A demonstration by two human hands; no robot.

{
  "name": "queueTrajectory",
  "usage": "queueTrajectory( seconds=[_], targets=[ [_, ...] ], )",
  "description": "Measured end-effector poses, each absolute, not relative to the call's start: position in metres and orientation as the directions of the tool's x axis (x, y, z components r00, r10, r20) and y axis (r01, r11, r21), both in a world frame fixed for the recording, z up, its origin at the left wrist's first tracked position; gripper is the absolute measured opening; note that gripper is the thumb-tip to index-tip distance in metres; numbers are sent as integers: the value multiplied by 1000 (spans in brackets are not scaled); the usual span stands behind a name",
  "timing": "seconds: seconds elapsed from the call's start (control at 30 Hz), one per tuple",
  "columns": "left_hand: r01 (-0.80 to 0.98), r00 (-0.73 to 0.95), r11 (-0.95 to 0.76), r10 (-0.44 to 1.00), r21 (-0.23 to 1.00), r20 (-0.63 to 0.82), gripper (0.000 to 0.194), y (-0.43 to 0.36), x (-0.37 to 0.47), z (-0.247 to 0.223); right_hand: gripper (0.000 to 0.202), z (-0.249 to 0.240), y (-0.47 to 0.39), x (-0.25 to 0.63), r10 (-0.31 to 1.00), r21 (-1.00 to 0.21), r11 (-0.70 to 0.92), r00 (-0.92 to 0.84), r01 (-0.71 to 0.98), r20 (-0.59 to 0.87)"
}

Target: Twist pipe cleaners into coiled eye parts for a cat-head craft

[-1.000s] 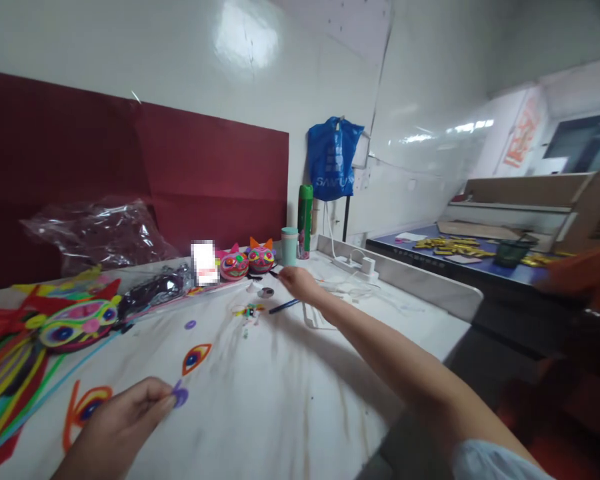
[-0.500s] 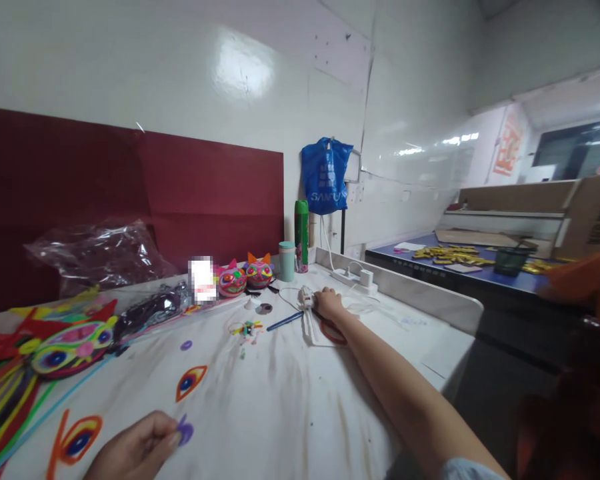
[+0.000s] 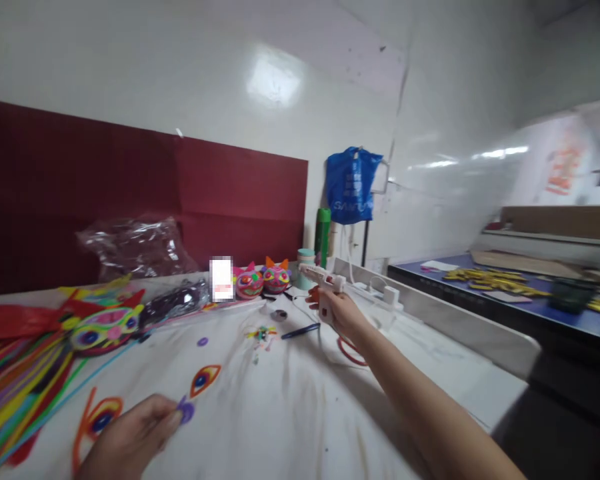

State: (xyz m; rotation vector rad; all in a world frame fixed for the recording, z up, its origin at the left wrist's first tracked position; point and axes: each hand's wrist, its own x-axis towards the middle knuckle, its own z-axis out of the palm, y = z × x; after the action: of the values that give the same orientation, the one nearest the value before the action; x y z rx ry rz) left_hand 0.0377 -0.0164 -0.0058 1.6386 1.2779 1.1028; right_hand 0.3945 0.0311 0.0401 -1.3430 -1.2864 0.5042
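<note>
In my left hand (image 3: 139, 427) a small purple coiled piece (image 3: 185, 410) is pinched between thumb and finger, low over the white table (image 3: 280, 420). My right hand (image 3: 341, 309) reaches far across and grips a white glue gun (image 3: 319, 275), raised off the table with its nozzle to the left. An orange-rimmed eye shape (image 3: 205, 381) lies just beyond the left hand, and a second eye shape (image 3: 101, 419) lies partly behind that hand. Another purple coil (image 3: 203, 341) rests farther back. A blue pen (image 3: 301, 331) and small colourful scraps (image 3: 261, 333) lie left of my right hand.
Colourful animal heads (image 3: 277, 277) stand at the back beside a mint cup (image 3: 305, 260) and green spray can (image 3: 323, 235). A decorated mask with ribbons (image 3: 105, 329) lies left. A power strip (image 3: 391, 298) sits along the low white partition (image 3: 480, 327).
My right hand has lifted the glue gun from the table. My left hand still pinches the purple coil. The view has turned slightly left.
</note>
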Motion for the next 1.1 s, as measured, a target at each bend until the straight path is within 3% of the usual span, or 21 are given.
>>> queueTrajectory(
  seconds=[0.13,0.23,0.27,0.37,0.43,0.57,0.7,0.9,1.1],
  targets=[
    [305,125,-232,971,924,203,23,-40,44,19,36,29,-15,319,951,-947,306,-72,94,300],
    [269,64,-270,963,925,262,17,-46,46,28,25,28,-53,286,904,-892,365,-331,266,271],
    [267,52,-287,958,920,283,16,-46,45,29,20,29,-62,281,864,-824,468,-362,319,350],
    [298,40,-361,930,884,366,13,-44,40,24,6,31,-74,274,736,-624,675,-413,393,536],
    [347,52,-436,893,830,447,12,-42,36,20,3,32,-73,273,713,-564,701,-438,437,547],
    [484,146,-604,769,633,623,14,-39,33,17,11,28,-66,273,738,-550,674,-423,493,526],
    [548,215,-670,691,500,691,15,-37,32,17,13,27,-66,274,756,-560,654,-422,508,500],
    [554,245,-693,665,461,706,15,-39,32,16,15,24,-66,274,772,-586,635,-439,503,459],
    [543,234,-679,688,495,687,14,-40,35,15,7,12,-58,276,717,-533,697,-456,480,527]
  ],
)
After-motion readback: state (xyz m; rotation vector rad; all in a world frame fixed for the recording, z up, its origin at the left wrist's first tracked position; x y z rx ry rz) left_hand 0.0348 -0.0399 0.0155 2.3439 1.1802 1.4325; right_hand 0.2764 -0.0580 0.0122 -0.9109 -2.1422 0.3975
